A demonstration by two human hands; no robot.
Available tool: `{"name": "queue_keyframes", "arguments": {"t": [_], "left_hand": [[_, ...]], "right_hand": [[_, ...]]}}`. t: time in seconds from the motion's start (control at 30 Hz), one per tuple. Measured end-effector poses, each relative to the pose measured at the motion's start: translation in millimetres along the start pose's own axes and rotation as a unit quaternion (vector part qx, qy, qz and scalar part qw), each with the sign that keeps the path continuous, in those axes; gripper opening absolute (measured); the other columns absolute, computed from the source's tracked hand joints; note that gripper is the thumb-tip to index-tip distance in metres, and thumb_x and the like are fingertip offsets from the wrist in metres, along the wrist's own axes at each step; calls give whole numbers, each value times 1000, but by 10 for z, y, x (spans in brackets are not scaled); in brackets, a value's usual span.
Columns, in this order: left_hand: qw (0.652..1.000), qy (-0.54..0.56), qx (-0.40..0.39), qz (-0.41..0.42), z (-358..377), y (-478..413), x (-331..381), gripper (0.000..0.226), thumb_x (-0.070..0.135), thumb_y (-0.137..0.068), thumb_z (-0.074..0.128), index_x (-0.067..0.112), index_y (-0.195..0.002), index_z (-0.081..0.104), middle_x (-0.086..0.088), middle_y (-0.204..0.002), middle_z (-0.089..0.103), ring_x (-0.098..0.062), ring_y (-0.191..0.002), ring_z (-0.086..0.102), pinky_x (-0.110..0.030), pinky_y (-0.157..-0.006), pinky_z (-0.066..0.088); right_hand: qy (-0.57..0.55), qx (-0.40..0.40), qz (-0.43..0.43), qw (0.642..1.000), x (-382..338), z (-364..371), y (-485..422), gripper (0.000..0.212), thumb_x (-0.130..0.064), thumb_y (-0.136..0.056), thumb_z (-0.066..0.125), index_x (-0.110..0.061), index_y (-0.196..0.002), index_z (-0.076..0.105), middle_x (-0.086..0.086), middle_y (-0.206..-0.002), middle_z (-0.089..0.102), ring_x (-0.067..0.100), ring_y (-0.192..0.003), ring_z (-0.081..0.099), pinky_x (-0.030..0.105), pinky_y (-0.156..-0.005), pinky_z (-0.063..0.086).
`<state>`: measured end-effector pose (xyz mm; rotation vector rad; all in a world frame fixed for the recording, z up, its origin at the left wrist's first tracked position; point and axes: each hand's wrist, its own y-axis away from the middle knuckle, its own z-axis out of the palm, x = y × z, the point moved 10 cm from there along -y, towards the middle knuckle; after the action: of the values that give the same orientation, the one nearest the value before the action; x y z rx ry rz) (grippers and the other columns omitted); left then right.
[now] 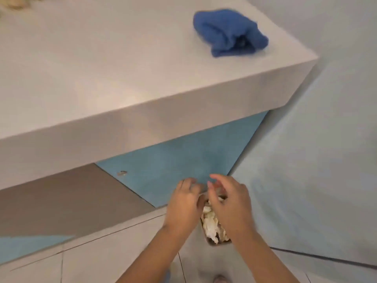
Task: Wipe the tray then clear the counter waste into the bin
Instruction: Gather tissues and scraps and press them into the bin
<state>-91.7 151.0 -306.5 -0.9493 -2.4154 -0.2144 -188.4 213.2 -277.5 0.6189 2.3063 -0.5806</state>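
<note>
bin below two hands, one cloth

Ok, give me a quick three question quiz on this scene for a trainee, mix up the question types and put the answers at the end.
1. True or false: the left hand holds the blue cloth.
2. What shows between the left hand and the right hand? A) a tray B) a bin of crumpled pale waste C) a sink
3. Fill the gap: the blue cloth lies on the ____, near its right corner.

Key
1. False: the cloth lies on the counter, away from both hands.
2. B.
3. Counter.
</note>
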Motion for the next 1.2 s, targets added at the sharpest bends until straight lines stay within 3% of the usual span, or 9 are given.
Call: {"name": "queue_keyframes", "arguments": {"t": [0.13,0.33,0.47,0.57,0.77,0.97,1.07,1.2], "left_hand": [[992,49,110,-47,-1635,118,322,12,11,-84,61,14,-94,67,-1,-85,60,-17,-80,57,-22,-63,41],[973,58,208,-80,-3448,83,199,15,11,-90,54,15,-100,66,4,-81,55,-10,-72,47,-16,-60,33],[969,19,229,-89,-4281,3,-181,24,18,-93,53,21,-113,64,3,-93,61,-8,-76,48,-20,-69,41],[968,10,219,-121,-4693,-97,-571,22,22,-92,55,24,-112,64,6,-93,62,-7,-76,50,-21,-70,42],[960,33,197,-196,-5157,-336,-1332,19,27,-89,59,24,-106,67,8,-84,60,-10,-74,55,-22,-65,42],[947,38,207,-241,-5564,-743,-1894,17,28,-89,61,22,-103,67,7,-84,59,-11,-73,55,-21,-59,41],[948,-12,195,-253,-5693,-999,-2100,21,30,-87,63,23,-107,66,7,-93,57,-11,-82,55,-22,-67,39],[966,-83,130,-207,-5538,-1505,-2108,36,32,-87,62,24,-122,58,0,-116,52,-17,-107,53,-27,-81,46]], "right_hand": [[-113,61,-111,985,-1507,-585,-387,23,-32,-86,56,-19,-102,67,-12,-80,58,-1,-76,50,31,-72,47],[-139,3,-141,980,-3121,-562,-1063,30,-35,-87,54,-26,-116,61,-11,-93,54,0,-83,48,21,-73,44],[-118,-24,-149,982,-3852,-349,-1451,33,-27,-88,63,-25,-121,58,-6,-103,55,6,-90,50,22,-75,44],[-108,-51,-131,984,-4134,-127,-1707,39,-32,-87,63,-26,-124,55,-3,-109,55,10,-98,53,28,-81,48],[-49,-116,-83,989,-4271,375,-2252,66,-53,-80,66,-25,-135,44,1,-129,46,17,-119,48,29,-91,43],[29,-147,-112,982,-4393,982,-3140,70,-57,-75,68,-25,-133,46,5,-128,43,24,-119,44,34,-93,43],[73,-167,-136,974,-4413,1276,-3585,65,-52,-78,68,-23,-132,48,8,-126,42,27,-119,43,34,-94,42],[141,-244,-186,941,-4355,1726,-3886,65,-50,-83,64,-32,-141,41,14,-150,26,33,-138,24,39,-112,27]]}}
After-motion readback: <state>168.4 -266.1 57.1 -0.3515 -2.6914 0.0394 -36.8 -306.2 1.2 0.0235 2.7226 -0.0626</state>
